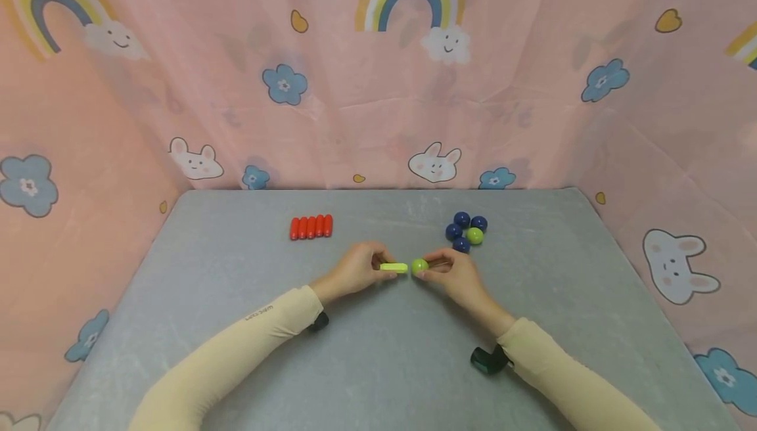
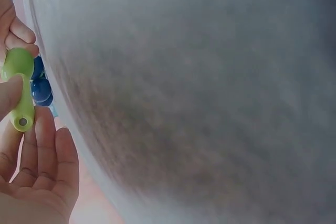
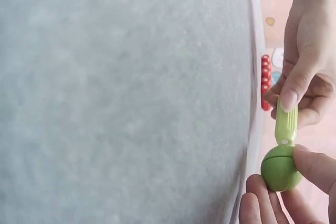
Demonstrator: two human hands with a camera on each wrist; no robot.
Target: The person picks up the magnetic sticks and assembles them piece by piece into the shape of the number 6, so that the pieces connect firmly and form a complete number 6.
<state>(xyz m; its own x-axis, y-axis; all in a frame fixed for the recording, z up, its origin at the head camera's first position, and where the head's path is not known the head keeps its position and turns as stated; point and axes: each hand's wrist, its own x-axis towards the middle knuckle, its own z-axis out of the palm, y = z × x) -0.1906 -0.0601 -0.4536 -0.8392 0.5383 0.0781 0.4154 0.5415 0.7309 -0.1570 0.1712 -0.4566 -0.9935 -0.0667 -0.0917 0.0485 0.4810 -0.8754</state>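
Over the middle of the table, my left hand (image 1: pixel 358 268) pinches a short yellow-green stick (image 1: pixel 393 267) by one end, between thumb and fingers. A small grey dot shows on the stick's end in the left wrist view. Facing it, my right hand (image 1: pixel 460 278) holds a glossy green ball (image 1: pixel 419 266) in its fingertips. In the head view a narrow gap parts the stick's free end from the ball. The right wrist view shows the green ball (image 3: pixel 280 169), with a seam round it, right by the stick's tip (image 3: pixel 286 124); contact is hard to tell there.
Several red sticks (image 1: pixel 311 227) lie side by side at the back left of the grey table (image 1: pixel 367 365). Several dark blue balls (image 1: pixel 462 219) cluster at the back right, around another green ball (image 1: pixel 475 236). A patterned pink curtain (image 1: pixel 367 109) hangs round the table.
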